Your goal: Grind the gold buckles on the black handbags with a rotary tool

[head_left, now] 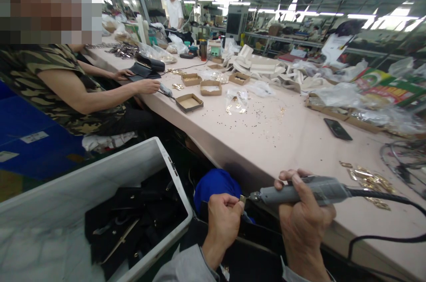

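My right hand is wrapped round a grey corded electric screwdriver, held level with its tip pointing left. Between thumb and fingers, my left hand pinches a small gold-coloured metal piece. The screwdriver's tip is right beside that piece; whether they touch I cannot tell. Across my lap, under both hands, lies something black, partly hidden by my arms. Gold metal fittings lie in a loose pile on the table, to the right of the screwdriver.
A white plastic bin holding black bags stands at my left. On the long table are small cardboard boxes, scattered tiny screws and a phone. A co-worker in camouflage handles a black item. The black cord loops right.
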`<state>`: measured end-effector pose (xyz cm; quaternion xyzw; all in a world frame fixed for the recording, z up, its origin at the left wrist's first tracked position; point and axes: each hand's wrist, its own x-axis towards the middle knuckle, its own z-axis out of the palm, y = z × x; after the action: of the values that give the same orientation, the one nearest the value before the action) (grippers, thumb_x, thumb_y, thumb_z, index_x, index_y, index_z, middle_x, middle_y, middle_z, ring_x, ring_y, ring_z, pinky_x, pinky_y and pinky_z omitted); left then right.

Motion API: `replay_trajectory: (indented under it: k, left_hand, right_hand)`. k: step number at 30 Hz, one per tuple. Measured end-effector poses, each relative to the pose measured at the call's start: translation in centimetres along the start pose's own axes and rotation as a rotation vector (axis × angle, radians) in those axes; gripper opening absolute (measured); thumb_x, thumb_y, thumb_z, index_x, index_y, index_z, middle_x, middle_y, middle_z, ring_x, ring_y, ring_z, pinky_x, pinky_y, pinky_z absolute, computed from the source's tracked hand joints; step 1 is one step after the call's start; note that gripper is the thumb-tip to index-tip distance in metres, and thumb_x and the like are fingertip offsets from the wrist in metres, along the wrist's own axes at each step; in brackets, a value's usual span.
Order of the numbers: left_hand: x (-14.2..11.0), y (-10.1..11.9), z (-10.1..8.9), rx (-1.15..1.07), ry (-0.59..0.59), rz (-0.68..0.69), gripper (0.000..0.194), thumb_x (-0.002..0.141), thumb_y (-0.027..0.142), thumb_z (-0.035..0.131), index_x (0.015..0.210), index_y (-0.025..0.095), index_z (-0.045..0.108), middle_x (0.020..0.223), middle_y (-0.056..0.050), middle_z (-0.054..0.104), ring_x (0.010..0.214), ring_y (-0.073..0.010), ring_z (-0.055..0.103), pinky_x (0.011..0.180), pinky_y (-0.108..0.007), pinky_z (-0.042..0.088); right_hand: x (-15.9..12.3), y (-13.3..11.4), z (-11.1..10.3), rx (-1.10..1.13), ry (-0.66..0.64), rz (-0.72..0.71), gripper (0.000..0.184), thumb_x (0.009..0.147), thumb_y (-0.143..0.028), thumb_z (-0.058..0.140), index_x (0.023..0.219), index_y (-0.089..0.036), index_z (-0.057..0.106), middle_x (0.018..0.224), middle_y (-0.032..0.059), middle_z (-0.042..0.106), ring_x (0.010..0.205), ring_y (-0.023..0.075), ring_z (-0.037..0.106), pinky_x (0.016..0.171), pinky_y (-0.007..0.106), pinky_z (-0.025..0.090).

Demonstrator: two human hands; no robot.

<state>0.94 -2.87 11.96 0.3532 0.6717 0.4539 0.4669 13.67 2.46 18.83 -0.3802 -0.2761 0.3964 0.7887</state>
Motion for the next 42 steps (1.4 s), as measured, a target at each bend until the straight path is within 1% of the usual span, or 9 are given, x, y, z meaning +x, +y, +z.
replay_trajectory:
  k: [6, 13, 19, 26, 32, 37, 42]
  left_hand:
    - [-0.03, 0.15, 0.04, 0.016, 0.004, -0.006, 0.016, 0.076, 0.024, 0.071, 0.071, 0.012, 0.079, 0.069, -0.012, 0.079, 0.062, -0.0216, 0.068, 0.058, -0.029, 0.045]
    - [0.09, 0.16, -0.07, 0.003, -0.005, -0.015, 0.013, 0.075, 0.021, 0.071, 0.069, 0.013, 0.08, 0.067, -0.01, 0.078, 0.062, -0.0206, 0.068, 0.058, -0.028, 0.045]
    - [0.05, 0.63, -0.35, -0.005, -0.005, -0.009, 0.021, 0.078, 0.028, 0.072, 0.063, 0.014, 0.078, 0.063, -0.009, 0.077, 0.061, -0.0202, 0.067, 0.059, -0.028, 0.044]
    - [-0.02, 0.52, -0.34, -0.036, -0.012, -0.013, 0.02, 0.076, 0.027, 0.071, 0.062, 0.014, 0.078, 0.062, -0.009, 0.077, 0.06, -0.0203, 0.067, 0.059, -0.028, 0.044]
    - [0.0, 0.19, -0.28, -0.069, -0.011, -0.005, 0.018, 0.074, 0.026, 0.072, 0.061, 0.015, 0.078, 0.062, -0.008, 0.077, 0.06, -0.0193, 0.065, 0.059, -0.028, 0.043]
    - [-0.08, 0.37, -0.38, -0.059, -0.003, 0.005, 0.019, 0.074, 0.026, 0.072, 0.058, 0.015, 0.077, 0.06, -0.007, 0.076, 0.059, -0.0186, 0.063, 0.059, -0.028, 0.042]
    - [0.02, 0.53, -0.46, -0.055, -0.002, -0.015, 0.017, 0.073, 0.025, 0.072, 0.06, 0.015, 0.078, 0.061, -0.008, 0.076, 0.059, -0.019, 0.063, 0.059, -0.028, 0.043]
  right_hand:
    - [-0.45, -0.1, 0.3, -0.024, -0.019, -0.034, 0.024, 0.078, -0.012, 0.082, 0.097, -0.014, 0.067, 0.079, 0.0041, 0.065, 0.074, 0.0197, 0.065, 0.057, 0.028, 0.053]
    - [-0.62, -0.13, 0.22, -0.025, -0.032, -0.03, 0.023, 0.079, -0.011, 0.081, 0.097, -0.015, 0.068, 0.08, 0.0043, 0.065, 0.075, 0.0206, 0.065, 0.058, 0.03, 0.053]
    - [-0.71, -0.44, 0.45, -0.016, -0.017, -0.029, 0.024, 0.078, -0.013, 0.083, 0.096, -0.014, 0.068, 0.079, 0.0048, 0.065, 0.074, 0.0206, 0.065, 0.057, 0.029, 0.053]
    - [-0.51, -0.4, 0.22, -0.01, -0.019, -0.035, 0.023, 0.077, -0.012, 0.081, 0.097, -0.014, 0.068, 0.079, 0.0053, 0.065, 0.074, 0.0212, 0.065, 0.058, 0.029, 0.052]
    - [-0.68, -0.67, 0.36, -0.005, -0.024, -0.022, 0.025, 0.075, -0.011, 0.081, 0.096, -0.015, 0.068, 0.077, 0.0035, 0.064, 0.074, 0.0204, 0.064, 0.058, 0.029, 0.052]
    - [-0.76, -0.82, 0.28, -0.01, -0.017, 0.001, 0.025, 0.075, -0.012, 0.082, 0.096, -0.016, 0.068, 0.079, 0.0029, 0.064, 0.075, 0.0194, 0.064, 0.058, 0.028, 0.052]
    - [-0.79, -0.86, 0.09, -0.028, -0.022, -0.018, 0.025, 0.076, -0.014, 0.081, 0.097, -0.017, 0.067, 0.079, 0.0023, 0.063, 0.075, 0.0196, 0.064, 0.059, 0.029, 0.052]
